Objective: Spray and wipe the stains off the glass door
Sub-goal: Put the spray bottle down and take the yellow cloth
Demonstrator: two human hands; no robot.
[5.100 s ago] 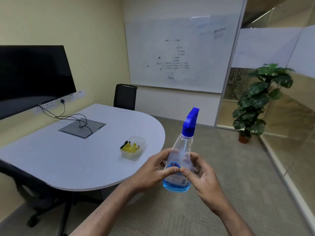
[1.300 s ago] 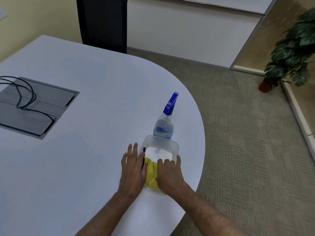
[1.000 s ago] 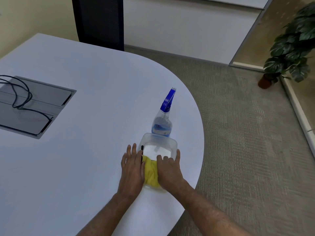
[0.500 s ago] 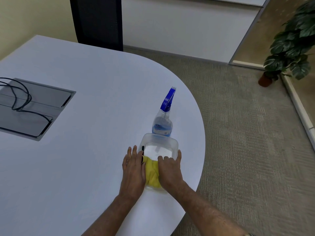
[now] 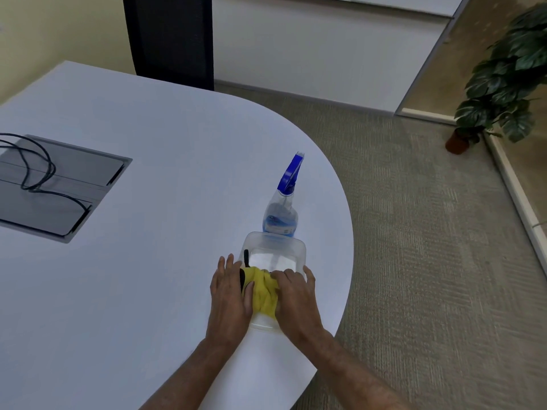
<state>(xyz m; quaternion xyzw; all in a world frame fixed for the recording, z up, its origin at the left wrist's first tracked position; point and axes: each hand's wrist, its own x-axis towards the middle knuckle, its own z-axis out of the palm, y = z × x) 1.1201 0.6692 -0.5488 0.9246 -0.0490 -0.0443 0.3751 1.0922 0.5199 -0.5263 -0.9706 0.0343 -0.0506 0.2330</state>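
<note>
A clear spray bottle with a blue trigger head and blue liquid stands on the white table, just behind a clear plastic box. A yellow cloth with black trim lies bunched in the near half of the box. My left hand rests flat along the box's left side, its thumb against the cloth. My right hand lies over the right side of the box, fingers curled onto the cloth. The glass door is out of view.
A grey cable hatch with a black cable sits at the table's left. A black chair stands behind the table. A potted plant stands on the carpet by the glass partition's base rail at right.
Five seconds ago both hands held the spray bottle in the air; it now stands on the table. Over the last second the cloth has bunched up more between my hands.
</note>
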